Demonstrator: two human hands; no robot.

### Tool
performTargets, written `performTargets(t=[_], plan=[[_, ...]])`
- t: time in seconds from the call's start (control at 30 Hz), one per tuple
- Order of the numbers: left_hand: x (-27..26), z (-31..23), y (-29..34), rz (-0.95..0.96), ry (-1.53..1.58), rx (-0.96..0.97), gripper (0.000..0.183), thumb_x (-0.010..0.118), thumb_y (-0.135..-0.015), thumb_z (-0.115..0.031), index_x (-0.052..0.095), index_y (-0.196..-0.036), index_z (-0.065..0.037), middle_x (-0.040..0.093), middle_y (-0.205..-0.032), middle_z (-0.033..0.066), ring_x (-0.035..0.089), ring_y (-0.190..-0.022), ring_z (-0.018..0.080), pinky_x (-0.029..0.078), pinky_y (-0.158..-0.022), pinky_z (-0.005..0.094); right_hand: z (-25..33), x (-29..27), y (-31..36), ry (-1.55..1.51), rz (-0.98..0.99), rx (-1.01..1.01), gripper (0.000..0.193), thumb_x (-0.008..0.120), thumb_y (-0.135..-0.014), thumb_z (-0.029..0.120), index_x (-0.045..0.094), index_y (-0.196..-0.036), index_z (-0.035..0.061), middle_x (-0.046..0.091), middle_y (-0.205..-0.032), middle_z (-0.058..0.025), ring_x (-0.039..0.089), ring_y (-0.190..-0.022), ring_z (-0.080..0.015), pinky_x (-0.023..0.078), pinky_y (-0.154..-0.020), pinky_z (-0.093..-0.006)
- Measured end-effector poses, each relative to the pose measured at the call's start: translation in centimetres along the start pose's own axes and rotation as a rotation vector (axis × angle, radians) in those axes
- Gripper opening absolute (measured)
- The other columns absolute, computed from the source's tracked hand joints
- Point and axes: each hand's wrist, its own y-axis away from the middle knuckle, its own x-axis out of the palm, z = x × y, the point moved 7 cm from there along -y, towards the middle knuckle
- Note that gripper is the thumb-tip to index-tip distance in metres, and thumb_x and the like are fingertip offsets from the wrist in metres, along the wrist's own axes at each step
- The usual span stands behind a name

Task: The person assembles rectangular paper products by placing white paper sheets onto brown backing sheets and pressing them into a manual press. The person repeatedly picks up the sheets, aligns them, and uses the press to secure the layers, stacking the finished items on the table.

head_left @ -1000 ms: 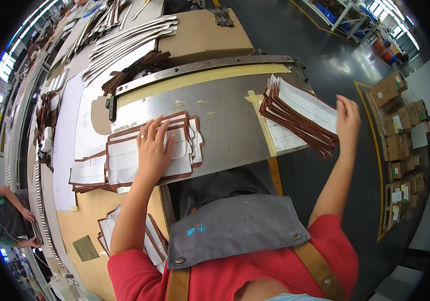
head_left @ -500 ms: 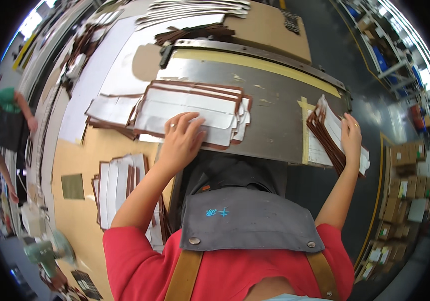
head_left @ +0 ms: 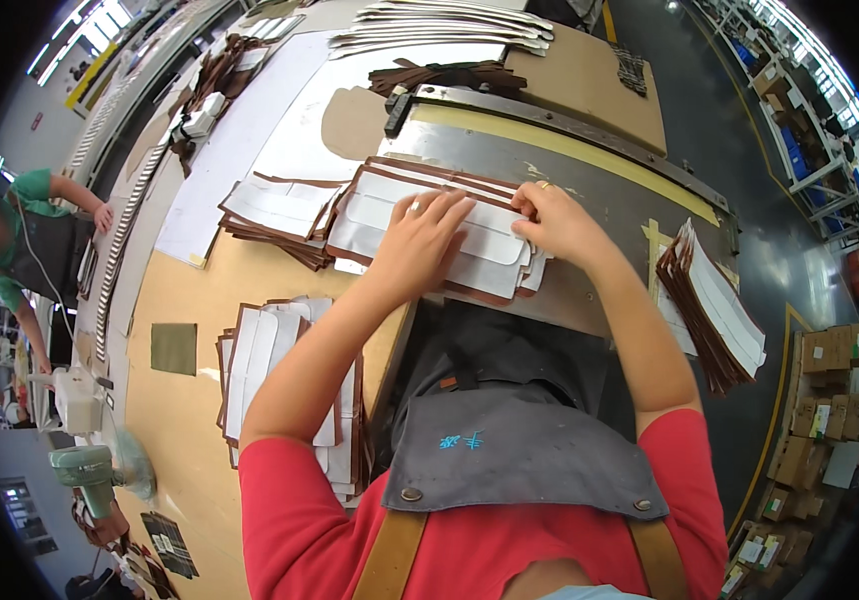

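A stack of white panels with brown edges lies across the near left part of a grey metal plate. My left hand rests on top of this stack, its fingers stretched out over the white face. At the stack's right end my right hand has its fingers curled and pinched at the edge of a panel; the fingertips are partly hidden. Another fanned bundle of brown-edged panels lies at the plate's right end, overhanging the edge. A smaller pile of panels touches the stack's left side.
More panels are heaped on the tan table by my left forearm, near an olive square. A metal bar runs along the plate's far edge. Brown strips lie beyond. A co-worker stands at far left.
My right hand has left the fanned bundle on the right and come over to the stack's right end. My left hand stays on the stack. The whole view has shifted.
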Motion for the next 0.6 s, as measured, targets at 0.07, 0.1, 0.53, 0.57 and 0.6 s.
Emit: performTargets(t=[0.07,0.1,0.53,0.57,0.6], plan=[[1.7,2.0,-1.7,0.053,-0.035,0.002,0.025,0.054,-0.086,-0.016,0.056,-0.110,-0.009,0.057,-0.109,0.0083,0.053,-0.103,0.0262,0.037,-0.089,0.0404,-0.2,0.0,-1.4,-0.046,0.220,0.151,0.029,0.067,-0.070,0.017,0.056,-0.093,0.0024,0.060,-0.088,-0.0114,0.058,-0.089,-0.0244,0.047,-0.076,-0.0351],[2.4,2.6,-2.7,0.173,-0.031,-0.033,0.023,0.052,-0.087,-0.019,0.058,-0.105,-0.008,0.058,-0.107,0.0086,0.054,-0.101,0.0269,0.038,-0.088,0.0408,-0.8,0.0,-1.9,-0.048,0.253,0.172,0.030,0.067,-0.067,0.017,0.058,-0.092,0.0036,0.061,-0.085,-0.0102,0.059,-0.087,-0.0228,0.047,-0.073,-0.0355],[5.3,4.7,-7.8,0.894,0.029,-0.209,0.066,0.021,-0.095,-0.051,0.067,-0.097,-0.003,0.062,-0.104,0.0181,0.056,-0.099,0.0351,0.041,-0.090,0.0396,8.8,-0.6,8.7,-0.175,0.095,-0.330,0.011,0.053,-0.075,-0.004,0.047,-0.082,0.0029,0.048,-0.081,-0.0126,0.049,-0.074,-0.0315,0.042,-0.068,-0.0368],[5.3,4.4,-7.8,0.879,0.005,-0.176,0.059,0.026,-0.095,-0.047,0.065,-0.099,-0.003,0.061,-0.103,0.0177,0.056,-0.098,0.0339,0.042,-0.089,0.0404,9.6,-1.5,10.4,-0.242,0.096,-0.327,0.012,0.053,-0.075,-0.005,0.047,-0.083,0.0025,0.048,-0.081,-0.0119,0.049,-0.072,-0.0302,0.043,-0.067,-0.0354],[4.9,4.2,-7.5,0.837,-0.011,-0.144,0.055,0.029,-0.095,-0.045,0.064,-0.098,-0.003,0.061,-0.102,0.0172,0.056,-0.097,0.0339,0.042,-0.088,0.0409,10.1,-2.7,11.9,-0.308,0.103,-0.327,0.013,0.053,-0.075,-0.006,0.048,-0.084,0.0021,0.048,-0.080,-0.0112,0.049,-0.070,-0.0289,0.043,-0.067,-0.0339]])
